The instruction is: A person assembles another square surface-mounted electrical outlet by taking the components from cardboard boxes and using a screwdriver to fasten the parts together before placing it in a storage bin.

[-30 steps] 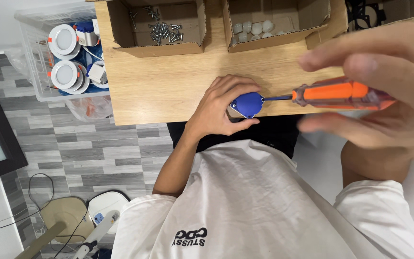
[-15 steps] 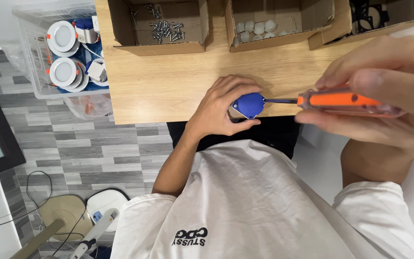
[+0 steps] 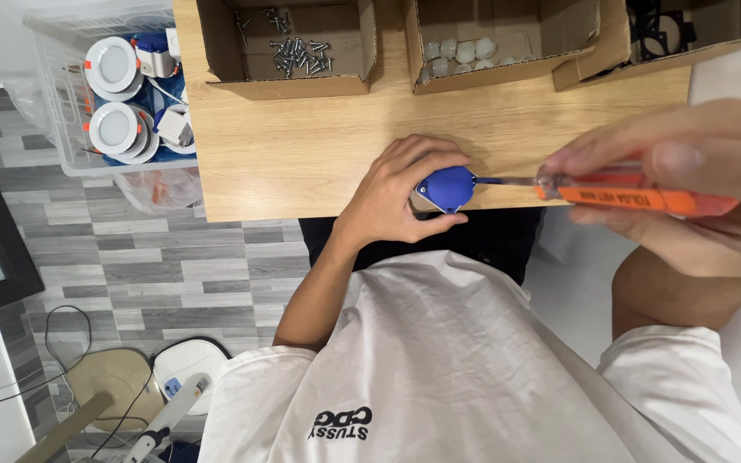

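My left hand [image 3: 400, 193] grips a small blue part [image 3: 446, 188] with a pale underside, held at the near edge of the wooden table [image 3: 302, 146]. My right hand [image 3: 688, 189], large and close to the camera, holds an orange-handled screwdriver [image 3: 636, 197]. Its metal shaft [image 3: 508, 181] reaches left and its tip touches the blue part.
Three open cardboard boxes stand at the table's far side: one with screws [image 3: 293, 47], one with small white pieces [image 3: 465, 53], one with black parts [image 3: 658, 26]. A clear plastic bin [image 3: 105, 103] of round white lamp fittings stands left of the table. Cables and a device lie on the grey floor [image 3: 130, 266].
The screwdriver and my right hand have shifted slightly downward and turned around the shaft. My left hand and the blue part have stayed put.
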